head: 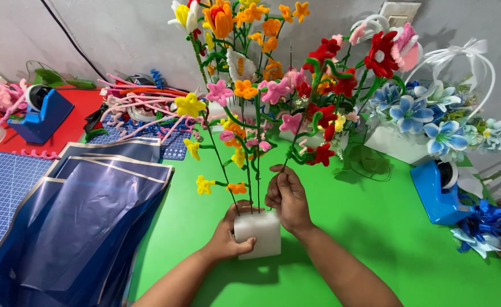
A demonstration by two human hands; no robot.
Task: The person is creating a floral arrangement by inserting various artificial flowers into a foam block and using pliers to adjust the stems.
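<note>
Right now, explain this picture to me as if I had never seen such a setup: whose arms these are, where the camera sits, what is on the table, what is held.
One camera, worn on the person's head, looks down at their own bare hands. The left hand grips a white foam block on the green table. The right hand pinches a thin flower stem above the block, which already carries several fuzzy-wire flowers. Dark blue wrapping sheets lie left; a blue tape dispenser and a white basket of blue flowers stand right.
</note>
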